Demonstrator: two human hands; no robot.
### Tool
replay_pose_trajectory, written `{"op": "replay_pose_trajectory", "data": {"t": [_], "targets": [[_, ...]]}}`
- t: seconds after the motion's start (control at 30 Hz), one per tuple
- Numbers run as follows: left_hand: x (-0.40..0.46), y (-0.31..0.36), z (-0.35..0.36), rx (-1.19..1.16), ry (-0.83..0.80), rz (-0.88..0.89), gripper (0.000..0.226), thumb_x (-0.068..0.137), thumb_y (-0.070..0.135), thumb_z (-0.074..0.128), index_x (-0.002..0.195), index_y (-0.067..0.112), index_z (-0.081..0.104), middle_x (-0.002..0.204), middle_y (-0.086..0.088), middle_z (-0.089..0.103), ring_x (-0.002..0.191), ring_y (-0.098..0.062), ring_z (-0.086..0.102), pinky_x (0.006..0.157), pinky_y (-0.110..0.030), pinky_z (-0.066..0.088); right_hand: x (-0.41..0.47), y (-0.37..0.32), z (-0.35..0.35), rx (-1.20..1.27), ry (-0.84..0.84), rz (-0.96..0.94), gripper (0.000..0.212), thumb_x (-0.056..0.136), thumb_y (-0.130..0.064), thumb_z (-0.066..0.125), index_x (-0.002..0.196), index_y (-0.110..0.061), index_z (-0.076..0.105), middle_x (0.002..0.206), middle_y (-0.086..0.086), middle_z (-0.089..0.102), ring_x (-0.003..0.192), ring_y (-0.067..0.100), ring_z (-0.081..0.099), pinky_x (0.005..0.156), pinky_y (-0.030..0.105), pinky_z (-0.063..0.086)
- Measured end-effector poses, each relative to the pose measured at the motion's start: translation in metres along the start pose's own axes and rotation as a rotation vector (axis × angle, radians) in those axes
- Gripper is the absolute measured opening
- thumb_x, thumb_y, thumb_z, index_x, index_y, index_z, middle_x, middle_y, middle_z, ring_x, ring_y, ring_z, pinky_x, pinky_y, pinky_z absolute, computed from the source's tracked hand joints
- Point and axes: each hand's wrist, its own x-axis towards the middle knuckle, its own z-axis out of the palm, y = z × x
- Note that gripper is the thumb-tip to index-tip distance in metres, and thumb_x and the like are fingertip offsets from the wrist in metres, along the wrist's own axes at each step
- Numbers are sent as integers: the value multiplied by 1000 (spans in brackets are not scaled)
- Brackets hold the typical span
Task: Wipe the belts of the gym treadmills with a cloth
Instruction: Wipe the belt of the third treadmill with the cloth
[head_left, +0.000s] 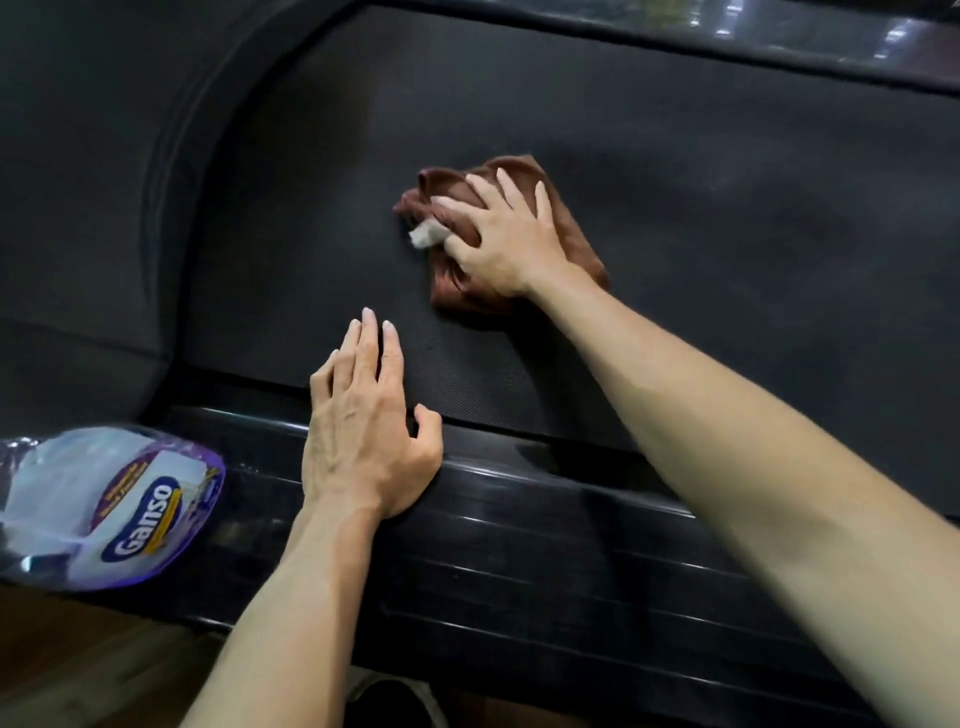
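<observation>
A black textured treadmill belt (675, 197) fills most of the head view. A crumpled brown cloth (576, 249) with a white tag lies on the belt near its middle. My right hand (501, 236) presses down on the cloth, fingers spread and gripping its folds. My left hand (363, 421) rests flat at the belt's near edge, palm on the glossy side rail (519, 530), fingers apart and holding nothing.
A clear plastic package with a purple "Ganso" label (109, 509) lies on the side rail at the lower left. The treadmill's curved black end cover (104, 208) rises at the left. Brown floor (78, 665) shows at the bottom left, and a far rail (779, 36) runs along the top.
</observation>
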Motion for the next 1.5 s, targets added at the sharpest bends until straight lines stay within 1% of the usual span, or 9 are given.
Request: {"op": "replay_pose_trajectory", "data": {"t": [0.17, 0.33, 0.47, 0.6, 0.77, 0.93, 1.1, 1.27, 1.5], "targets": [[-1, 0, -1, 21, -22, 1, 88, 88, 55, 16, 163, 8, 18, 172, -10, 6, 158, -20, 6, 122, -42, 17, -68, 65, -2, -44, 67, 234, 63, 96, -69, 31, 157, -54, 29, 173, -2, 16, 160, 27, 3, 126, 60, -2], [-1, 0, -2, 40, -31, -3, 88, 88, 53, 24, 163, 8, 17, 172, -10, 5, 158, -21, 5, 122, -44, 20, 6, 59, -23, 38, 37, 499, 65, 98, -70, 26, 159, -50, 24, 174, 6, 6, 159, 37, -6, 122, 67, -9], [-1, 0, -4, 40, -47, -12, 86, 89, 50, 37, 162, 8, 21, 172, -10, 7, 158, -22, 7, 120, -45, 22, 43, 9, -18, 30, -2, 301, 63, 102, -63, 32, 162, -46, 20, 175, 7, 3, 159, 39, -9, 121, 68, -11], [0, 0, -4, 48, -47, -15, 87, 87, 52, 35, 162, 8, 23, 171, -12, 10, 158, -23, 10, 120, -47, 25, -16, -13, 3, -39, -5, 74, 66, 100, -67, 35, 162, -50, 19, 175, 1, 5, 160, 33, -7, 124, 62, -8], [-1, 0, -3, 62, -51, -7, 82, 95, 48, 42, 162, 7, 19, 171, -12, 7, 158, -23, 7, 121, -46, 22, -102, 45, 12, -97, 75, 231, 77, 91, -77, 34, 162, -49, 19, 174, 0, 7, 160, 32, -2, 125, 61, -4], [-1, 0, -2, 57, -38, -2, 82, 96, 48, 43, 163, 8, 17, 172, -11, 4, 158, -22, 5, 121, -45, 20, -43, 70, -12, 10, 40, 552, 81, 92, -78, 33, 164, -46, 13, 175, 7, -2, 159, 36, -11, 123, 65, -11], [1, -2, -3, 66, -49, -6, 83, 94, 50, 40, 162, 9, 19, 172, -11, 6, 158, -22, 6, 121, -47, 22, -9, 22, -8, -21, 18, 332, 76, 97, -74, 34, 164, -46, 12, 174, 9, -5, 159, 36, -14, 122, 66, -12], [0, 1, -4, 72, -48, -13, 83, 95, 46, 50, 162, 8, 19, 172, -11, 7, 158, -22, 6, 121, -47, 21, -87, 9, 16, -80, 55, 143, 81, 91, -85, 30, 162, -50, 14, 175, 3, 2, 160, 32, -8, 125, 62, -7], [-1, 3, -4, 43, -36, -1, 88, 86, 51, 31, 162, 6, 23, 171, -12, 10, 158, -23, 10, 119, -46, 23, -124, 112, -6, 57, 173, 731, 80, 90, -79, 35, 162, -45, 23, 174, 4, 8, 160, 30, -4, 125, 60, -8]]}}
